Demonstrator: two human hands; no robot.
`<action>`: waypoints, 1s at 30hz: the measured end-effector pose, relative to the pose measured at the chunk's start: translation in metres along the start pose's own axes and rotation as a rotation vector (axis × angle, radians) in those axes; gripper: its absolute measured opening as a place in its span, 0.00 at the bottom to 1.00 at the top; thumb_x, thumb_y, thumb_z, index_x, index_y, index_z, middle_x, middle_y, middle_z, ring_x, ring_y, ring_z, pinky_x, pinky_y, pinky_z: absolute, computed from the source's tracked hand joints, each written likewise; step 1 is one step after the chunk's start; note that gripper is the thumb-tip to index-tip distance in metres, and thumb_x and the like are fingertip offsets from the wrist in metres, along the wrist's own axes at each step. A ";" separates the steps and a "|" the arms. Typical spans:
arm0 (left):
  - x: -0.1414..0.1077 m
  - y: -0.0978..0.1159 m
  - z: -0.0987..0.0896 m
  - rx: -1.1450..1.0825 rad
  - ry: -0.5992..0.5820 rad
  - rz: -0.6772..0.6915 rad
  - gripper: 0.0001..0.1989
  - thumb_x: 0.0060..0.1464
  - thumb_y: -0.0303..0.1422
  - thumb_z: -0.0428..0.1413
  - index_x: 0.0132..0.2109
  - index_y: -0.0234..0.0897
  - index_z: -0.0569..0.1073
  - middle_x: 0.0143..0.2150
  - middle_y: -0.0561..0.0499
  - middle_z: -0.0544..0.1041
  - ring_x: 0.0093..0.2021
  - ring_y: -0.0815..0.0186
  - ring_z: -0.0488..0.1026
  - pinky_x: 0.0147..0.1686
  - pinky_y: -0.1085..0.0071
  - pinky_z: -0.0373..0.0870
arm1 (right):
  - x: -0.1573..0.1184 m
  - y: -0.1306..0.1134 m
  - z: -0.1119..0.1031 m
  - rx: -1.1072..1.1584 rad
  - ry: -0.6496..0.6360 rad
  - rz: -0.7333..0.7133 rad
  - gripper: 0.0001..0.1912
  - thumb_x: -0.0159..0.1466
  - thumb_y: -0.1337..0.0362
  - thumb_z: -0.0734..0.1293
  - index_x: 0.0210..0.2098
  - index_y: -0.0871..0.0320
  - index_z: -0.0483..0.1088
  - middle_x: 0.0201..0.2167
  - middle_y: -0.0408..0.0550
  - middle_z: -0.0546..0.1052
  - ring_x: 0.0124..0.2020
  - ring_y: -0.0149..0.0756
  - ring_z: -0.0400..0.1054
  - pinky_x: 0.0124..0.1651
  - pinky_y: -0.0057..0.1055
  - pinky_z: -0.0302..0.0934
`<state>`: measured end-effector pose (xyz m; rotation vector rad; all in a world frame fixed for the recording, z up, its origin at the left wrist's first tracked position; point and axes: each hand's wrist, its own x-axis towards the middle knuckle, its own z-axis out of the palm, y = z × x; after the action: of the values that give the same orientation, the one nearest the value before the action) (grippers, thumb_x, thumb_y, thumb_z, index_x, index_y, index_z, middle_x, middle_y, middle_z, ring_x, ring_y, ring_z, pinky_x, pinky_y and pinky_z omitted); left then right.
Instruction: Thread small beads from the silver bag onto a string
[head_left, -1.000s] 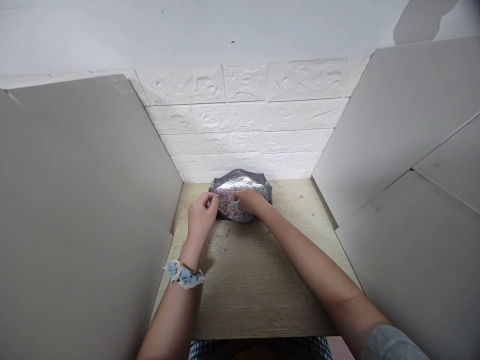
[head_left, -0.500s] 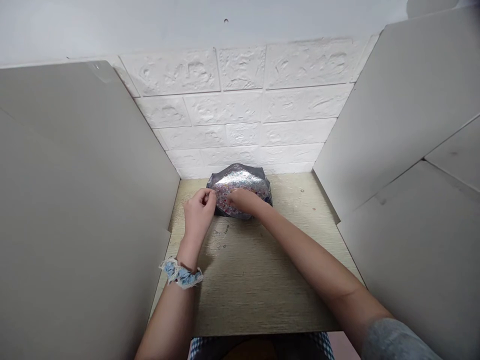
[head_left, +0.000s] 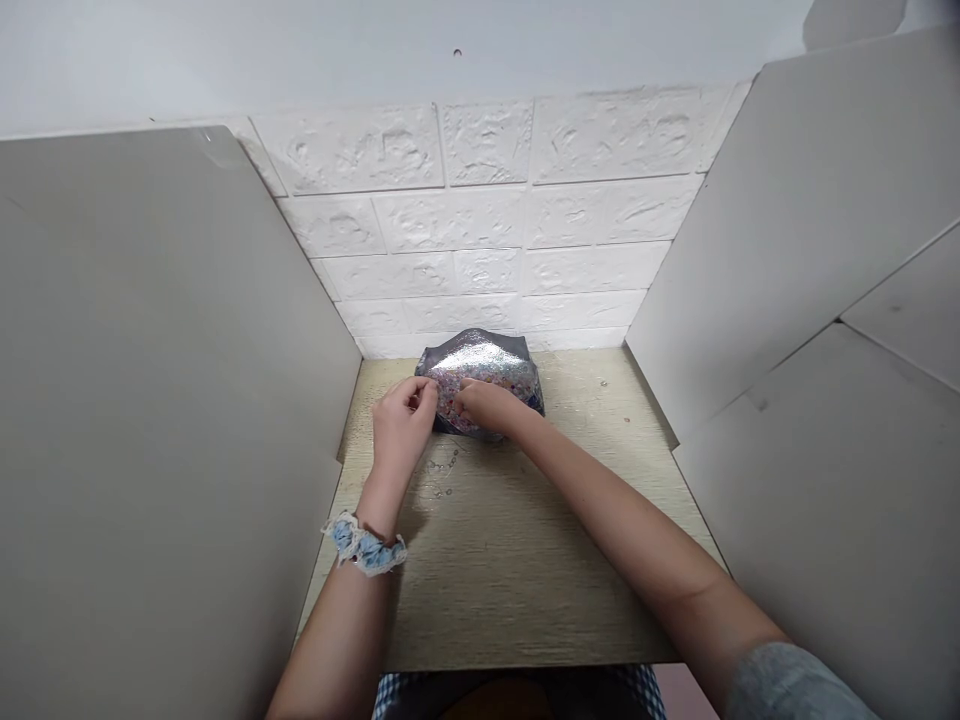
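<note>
A shiny silver-grey bag or pouch (head_left: 474, 352), its inside full of small multicoloured beads (head_left: 510, 382), lies against the back wall. At its left edge is my left hand (head_left: 405, 412), thumb and forefinger pinched together; whatever sits between them is too small to make out. My right hand (head_left: 481, 402) reaches over the beads with its fingers bent down and closed, the fingertips partly hidden. On the tabletop in front of the bag lies a thin strand with little rings or beads (head_left: 448, 462). A blue and white scrunchie (head_left: 365, 545) circles my left wrist.
Grey panels stand on the left (head_left: 150, 380) and right (head_left: 810, 260) of the wooden table (head_left: 517, 570). White brick-patterned wall (head_left: 487, 220) closes the back. Tiny specks (head_left: 604, 383) dot the table's right side.
My left hand has shifted very slightly to the right, nearer the beads. The right hand stays almost in place, and the camera view has tilted a little.
</note>
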<state>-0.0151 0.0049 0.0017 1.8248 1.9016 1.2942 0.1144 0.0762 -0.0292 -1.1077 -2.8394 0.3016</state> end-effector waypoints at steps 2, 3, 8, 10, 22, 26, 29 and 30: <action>0.001 -0.001 0.001 -0.042 0.006 0.005 0.12 0.50 0.37 0.48 0.31 0.35 0.72 0.30 0.51 0.73 0.30 0.69 0.67 0.32 0.74 0.61 | 0.002 0.003 0.003 0.021 0.026 -0.003 0.11 0.57 0.74 0.54 0.28 0.64 0.68 0.35 0.55 0.68 0.33 0.33 0.62 0.37 0.28 0.55; 0.001 -0.002 0.001 -0.071 0.006 0.004 0.12 0.49 0.37 0.48 0.30 0.35 0.72 0.31 0.50 0.73 0.32 0.69 0.68 0.33 0.74 0.61 | 0.003 0.005 0.004 0.051 0.058 0.003 0.11 0.58 0.73 0.55 0.28 0.65 0.67 0.35 0.55 0.68 0.34 0.33 0.62 0.37 0.28 0.55; 0.005 -0.003 0.004 -0.387 -0.187 -0.179 0.12 0.49 0.40 0.48 0.30 0.35 0.69 0.22 0.54 0.68 0.19 0.73 0.61 0.21 0.76 0.58 | 0.003 0.015 -0.009 0.517 0.215 0.133 0.11 0.60 0.61 0.56 0.29 0.61 0.64 0.26 0.46 0.66 0.28 0.30 0.59 0.32 0.28 0.54; 0.005 -0.002 0.006 -0.496 -0.266 -0.239 0.13 0.49 0.40 0.48 0.28 0.35 0.66 0.17 0.57 0.63 0.15 0.75 0.55 0.17 0.77 0.52 | -0.001 0.016 -0.017 0.875 0.164 0.168 0.13 0.59 0.57 0.58 0.29 0.61 0.63 0.22 0.43 0.64 0.24 0.27 0.58 0.29 0.26 0.55; 0.002 0.004 0.007 -0.419 -0.279 -0.171 0.12 0.49 0.37 0.48 0.24 0.33 0.66 0.14 0.59 0.57 0.16 0.76 0.52 0.17 0.77 0.49 | -0.007 0.008 -0.023 1.753 -0.017 -0.011 0.11 0.52 0.63 0.68 0.33 0.62 0.68 0.33 0.48 0.71 0.34 0.29 0.67 0.36 0.28 0.65; 0.002 0.007 0.005 -0.419 -0.277 -0.191 0.13 0.49 0.38 0.49 0.24 0.33 0.66 0.13 0.59 0.58 0.15 0.76 0.53 0.17 0.77 0.50 | -0.008 0.006 -0.024 1.803 -0.011 -0.005 0.11 0.51 0.64 0.69 0.32 0.63 0.69 0.30 0.46 0.72 0.32 0.28 0.68 0.36 0.25 0.66; 0.002 0.008 0.005 -0.435 -0.272 -0.195 0.13 0.49 0.38 0.49 0.25 0.33 0.68 0.13 0.58 0.59 0.15 0.76 0.54 0.17 0.77 0.51 | -0.008 0.006 -0.024 1.828 -0.012 -0.004 0.09 0.51 0.65 0.69 0.31 0.63 0.69 0.29 0.45 0.72 0.31 0.26 0.68 0.36 0.23 0.65; 0.002 0.008 0.005 -0.440 -0.273 -0.195 0.13 0.49 0.38 0.50 0.25 0.33 0.68 0.13 0.58 0.60 0.15 0.76 0.54 0.17 0.77 0.51 | -0.008 0.006 -0.023 1.830 -0.016 0.001 0.09 0.51 0.65 0.68 0.32 0.63 0.70 0.29 0.45 0.72 0.31 0.25 0.68 0.36 0.22 0.65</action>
<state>-0.0065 0.0076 0.0054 1.4668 1.4687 1.2066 0.1273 0.0784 -0.0074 -0.5004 -1.2903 2.1103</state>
